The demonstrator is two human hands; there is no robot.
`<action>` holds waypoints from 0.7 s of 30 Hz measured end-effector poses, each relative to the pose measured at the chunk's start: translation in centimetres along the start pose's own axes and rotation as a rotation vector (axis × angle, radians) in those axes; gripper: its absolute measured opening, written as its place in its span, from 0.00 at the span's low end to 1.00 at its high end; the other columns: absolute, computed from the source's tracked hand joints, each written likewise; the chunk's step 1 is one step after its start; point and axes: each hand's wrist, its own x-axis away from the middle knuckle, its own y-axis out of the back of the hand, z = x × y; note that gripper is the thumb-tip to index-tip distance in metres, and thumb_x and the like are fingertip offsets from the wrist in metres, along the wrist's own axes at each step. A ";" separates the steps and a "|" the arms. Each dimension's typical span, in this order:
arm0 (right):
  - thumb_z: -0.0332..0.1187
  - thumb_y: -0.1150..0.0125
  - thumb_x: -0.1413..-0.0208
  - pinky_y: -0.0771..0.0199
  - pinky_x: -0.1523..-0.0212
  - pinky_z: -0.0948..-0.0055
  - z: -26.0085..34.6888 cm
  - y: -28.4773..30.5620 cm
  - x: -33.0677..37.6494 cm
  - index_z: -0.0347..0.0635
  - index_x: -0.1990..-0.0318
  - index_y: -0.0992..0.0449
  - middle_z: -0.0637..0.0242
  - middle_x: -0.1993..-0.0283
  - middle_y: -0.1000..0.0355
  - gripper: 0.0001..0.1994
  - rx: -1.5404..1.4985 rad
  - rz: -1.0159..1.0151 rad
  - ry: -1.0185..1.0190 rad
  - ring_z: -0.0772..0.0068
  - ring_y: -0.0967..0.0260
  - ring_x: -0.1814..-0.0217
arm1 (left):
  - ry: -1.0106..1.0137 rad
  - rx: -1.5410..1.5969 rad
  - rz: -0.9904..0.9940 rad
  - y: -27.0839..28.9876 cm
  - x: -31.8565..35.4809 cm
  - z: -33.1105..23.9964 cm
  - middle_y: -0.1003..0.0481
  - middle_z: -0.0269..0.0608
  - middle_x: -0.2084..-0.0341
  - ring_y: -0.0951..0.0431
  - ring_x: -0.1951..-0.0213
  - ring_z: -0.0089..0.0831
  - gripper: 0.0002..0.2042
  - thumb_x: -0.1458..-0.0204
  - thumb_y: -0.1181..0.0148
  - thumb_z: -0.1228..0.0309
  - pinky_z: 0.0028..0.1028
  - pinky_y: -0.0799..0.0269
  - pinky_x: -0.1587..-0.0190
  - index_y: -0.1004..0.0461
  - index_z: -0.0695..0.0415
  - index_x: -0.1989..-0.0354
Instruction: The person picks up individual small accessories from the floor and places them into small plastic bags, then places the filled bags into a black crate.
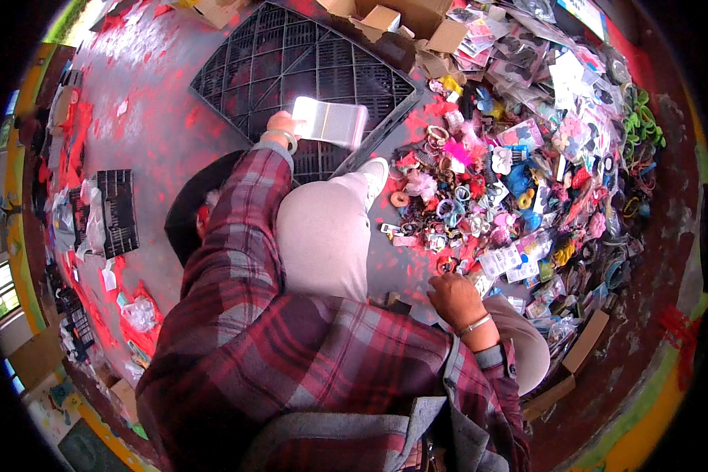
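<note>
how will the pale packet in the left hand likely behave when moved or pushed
The packet is probably light, since the left hand alone holds it at one end. It may be fairly stiff, as it juts out without obvious drooping. Its bright glare suggests a smooth, possibly slippery surface.

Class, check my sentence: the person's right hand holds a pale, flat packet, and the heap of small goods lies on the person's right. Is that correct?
Wrong hand: the head view shows the left hand holding the pale, flat packet; the heap of small goods lies on the person's right.
</note>
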 end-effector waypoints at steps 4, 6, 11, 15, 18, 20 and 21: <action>0.38 0.44 0.57 0.32 0.67 0.62 0.2 0.5 0.0 0.43 0.73 0.29 0.59 0.74 0.31 0.09 0.007 -0.001 0.004 0.57 0.31 0.67 | 0.127 0.533 -0.209 -0.5 1.6 1.8 0.29 0.46 0.71 0.27 0.72 0.37 0.13 0.61 0.35 0.73 0.28 0.26 0.76 0.31 0.65 0.71; 0.38 0.43 0.57 0.32 0.67 0.62 0.4 0.4 0.1 0.43 0.73 0.29 0.59 0.74 0.31 0.09 0.016 -0.003 0.001 0.57 0.31 0.67 | 0.172 0.673 -0.177 -1.2 2.9 2.1 0.29 0.49 0.68 0.26 0.70 0.39 0.11 0.59 0.38 0.76 0.30 0.25 0.75 0.31 0.66 0.68; 0.39 0.43 0.57 0.32 0.67 0.62 0.4 0.2 0.1 0.43 0.73 0.29 0.59 0.73 0.31 0.09 0.038 0.045 -0.007 0.58 0.31 0.67 | 0.254 0.858 -0.010 -2.9 7.2 3.4 0.29 0.48 0.65 0.25 0.67 0.39 0.13 0.52 0.45 0.73 0.29 0.25 0.68 0.34 0.64 0.59; 0.39 0.43 0.57 0.32 0.67 0.62 0.3 -0.1 0.4 0.42 0.73 0.29 0.58 0.73 0.31 0.10 -0.003 0.008 0.018 0.58 0.31 0.66 | 0.376 0.753 0.043 -2.8 7.0 4.7 0.27 0.46 0.66 0.25 0.67 0.35 0.15 0.51 0.45 0.70 0.24 0.27 0.70 0.35 0.61 0.57; 0.37 0.44 0.57 0.33 0.67 0.61 0.4 -0.1 0.6 0.42 0.73 0.29 0.57 0.74 0.31 0.09 -0.023 -0.007 0.038 0.56 0.32 0.68 | 0.376 0.852 0.118 -2.5 7.5 5.9 0.28 0.50 0.66 0.24 0.71 0.39 0.15 0.51 0.45 0.67 0.28 0.27 0.74 0.34 0.64 0.60; 0.33 0.47 0.57 0.33 0.67 0.59 0.3 -0.2 0.8 0.41 0.72 0.30 0.55 0.74 0.32 0.07 -0.057 -0.058 0.062 0.53 0.33 0.70 | 0.390 0.863 0.209 -1.9 7.7 6.4 0.27 0.53 0.68 0.24 0.74 0.40 0.15 0.51 0.45 0.65 0.29 0.27 0.77 0.33 0.66 0.62; 0.33 0.47 0.57 0.33 0.67 0.59 0.4 -0.2 0.9 0.41 0.72 0.30 0.55 0.74 0.32 0.07 -0.065 -0.069 0.066 0.53 0.33 0.70 | 0.372 0.796 0.182 -1.9 7.7 6.4 0.27 0.53 0.66 0.24 0.72 0.39 0.16 0.50 0.47 0.64 0.27 0.28 0.75 0.34 0.65 0.60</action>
